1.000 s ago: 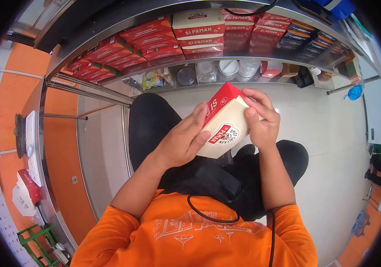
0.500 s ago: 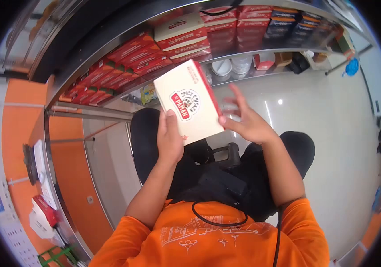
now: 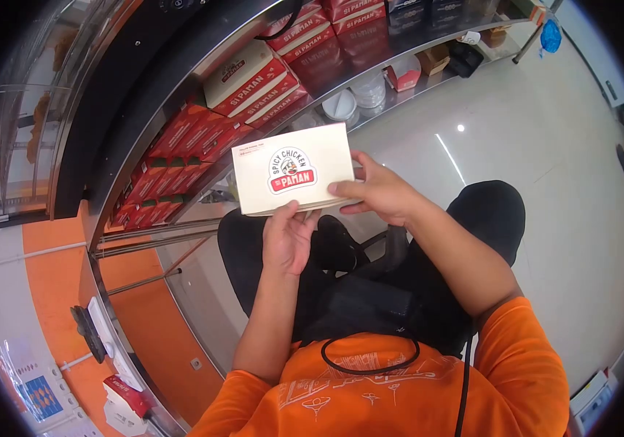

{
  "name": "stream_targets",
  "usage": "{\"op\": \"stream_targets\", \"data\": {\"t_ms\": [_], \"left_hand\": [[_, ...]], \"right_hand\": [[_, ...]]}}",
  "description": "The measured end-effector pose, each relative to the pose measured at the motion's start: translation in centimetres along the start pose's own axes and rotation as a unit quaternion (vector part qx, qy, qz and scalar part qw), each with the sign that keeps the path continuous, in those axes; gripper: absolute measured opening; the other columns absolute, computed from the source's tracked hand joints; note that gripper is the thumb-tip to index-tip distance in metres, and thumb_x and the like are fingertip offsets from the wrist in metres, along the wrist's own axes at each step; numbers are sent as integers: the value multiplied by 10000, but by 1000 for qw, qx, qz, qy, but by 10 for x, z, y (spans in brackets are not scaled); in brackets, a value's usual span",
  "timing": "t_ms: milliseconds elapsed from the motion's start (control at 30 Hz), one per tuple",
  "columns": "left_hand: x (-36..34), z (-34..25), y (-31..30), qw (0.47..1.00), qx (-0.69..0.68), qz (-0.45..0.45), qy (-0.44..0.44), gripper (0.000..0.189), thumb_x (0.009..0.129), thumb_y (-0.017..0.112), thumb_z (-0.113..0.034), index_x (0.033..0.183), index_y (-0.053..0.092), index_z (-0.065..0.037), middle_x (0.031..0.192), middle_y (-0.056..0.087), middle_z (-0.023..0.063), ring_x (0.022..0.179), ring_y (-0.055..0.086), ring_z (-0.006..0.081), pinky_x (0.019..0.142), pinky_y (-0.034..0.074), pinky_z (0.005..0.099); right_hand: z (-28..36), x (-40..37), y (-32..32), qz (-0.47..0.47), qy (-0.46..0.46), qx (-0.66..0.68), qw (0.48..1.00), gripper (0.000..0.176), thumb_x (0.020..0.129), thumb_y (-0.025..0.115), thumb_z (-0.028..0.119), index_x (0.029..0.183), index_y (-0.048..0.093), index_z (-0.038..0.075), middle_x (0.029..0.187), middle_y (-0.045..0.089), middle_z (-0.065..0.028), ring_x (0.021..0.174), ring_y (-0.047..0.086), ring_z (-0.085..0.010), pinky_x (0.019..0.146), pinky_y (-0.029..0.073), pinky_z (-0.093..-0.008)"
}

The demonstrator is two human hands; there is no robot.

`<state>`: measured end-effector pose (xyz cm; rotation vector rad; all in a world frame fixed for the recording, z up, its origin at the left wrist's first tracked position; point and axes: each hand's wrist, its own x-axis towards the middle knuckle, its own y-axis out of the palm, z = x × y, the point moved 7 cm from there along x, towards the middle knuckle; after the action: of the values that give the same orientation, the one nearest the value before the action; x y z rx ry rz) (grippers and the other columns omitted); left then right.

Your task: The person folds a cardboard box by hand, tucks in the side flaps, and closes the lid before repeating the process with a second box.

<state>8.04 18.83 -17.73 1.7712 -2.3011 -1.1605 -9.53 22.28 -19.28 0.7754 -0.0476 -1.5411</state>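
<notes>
A cream cardboard box [image 3: 253, 175] with a round chicken logo and red label faces up between my hands. My left hand [image 3: 288, 240] supports its near edge, the thumb on the edge and the other fingers partly hidden beneath. Around the right end of the box, my right hand [image 3: 381, 191] has its thumb on top and fingers at the side and below. Both hands touch the box above my knees.
A metal shelf ahead holds stacked red and cream boxes [image 3: 246, 80], red-and-green boxes [image 3: 173, 156], white round containers [image 3: 339, 106] and a brown carton [image 3: 433, 58]. An orange panel [image 3: 155, 306] stands at the left. A blue bag [image 3: 551, 36] hangs at the upper right.
The box has turned so its logo reads nearly level, and it sits slightly further left. My right hand, apart from its side before, now grips the right end. The view has rotated.
</notes>
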Motion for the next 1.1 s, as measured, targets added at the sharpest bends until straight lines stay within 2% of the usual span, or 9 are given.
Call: {"op": "stream_targets", "data": {"t_ms": [100,267,433,733,800,833,867,1000,1100], "left_hand": [[3,-3,-14,995,69,-49,-48,647,957,674,-339,1453,400,-25,1438,485,157,1409,397,360,1116,385,576],[-10,-68,-89,930,330,-131,94,454,983,656,-225,1366,515,-26,1380,537,159,1299,527,292,1097,428,457],[-65,-90,-144,616,743,-126,229,321,934,663,-148,1212,617,8,1314,576,211,1250,554,352,1065,437,429],[-155,-88,-215,761,603,-202,126,324,915,675,-121,1222,629,-27,1372,538,191,1237,564,351,985,494,403],[-172,-86,-234,761,608,-200,111,327,912,676,-116,1228,628,-44,1386,531,166,1239,568,326,956,514,391],[-182,-92,-241,751,616,-204,121,326,911,674,-113,1226,627,-43,1380,533,165,1238,568,326,964,511,393],[-200,-95,-250,741,620,-226,128,324,910,672,-109,1224,625,-43,1374,536,164,1237,569,325,971,509,395],[-249,-131,-259,682,653,-272,184,302,891,649,-58,1191,620,-37,1303,570,180,1201,576,347,1010,487,391],[-286,-175,-271,586,672,-333,309,281,855,654,-23,1135,631,-43,1214,623,157,1138,608,334,973,501,396]], "right_hand": [[17,4,-32,-80,-11,56,995,914,819,819,327,1485,284,1,1297,541,-161,1147,571,-263,905,532,-428],[37,26,-122,-271,-101,101,952,715,851,775,384,1397,436,72,1163,565,-63,1008,543,-181,817,468,-311],[46,94,-188,-342,-154,170,911,514,889,740,388,1269,527,115,986,585,0,855,536,-113,736,449,-274],[104,236,-202,-331,-236,34,913,278,986,645,396,962,586,125,638,479,31,536,455,-82,504,378,-272],[108,262,-210,-338,-152,-214,904,327,998,615,421,1026,634,97,706,569,-7,609,552,-129,565,449,-302],[102,254,-175,-198,-189,-32,961,384,1012,580,421,1183,662,87,840,671,-64,764,650,-186,740,519,-345],[104,256,-167,-119,-149,-93,977,424,1025,552,381,1317,630,83,1038,714,-104,967,681,-231,948,500,-398],[81,308,-220,-150,-139,-31,978,513,1007,594,380,1448,481,143,1457,549,-77,1311,547,-188,1002,438,-343],[66,283,-214,-197,-191,-46,961,561,995,644,348,1461,373,191,915,574,-9,748,535,-126,630,441,-288]]}}
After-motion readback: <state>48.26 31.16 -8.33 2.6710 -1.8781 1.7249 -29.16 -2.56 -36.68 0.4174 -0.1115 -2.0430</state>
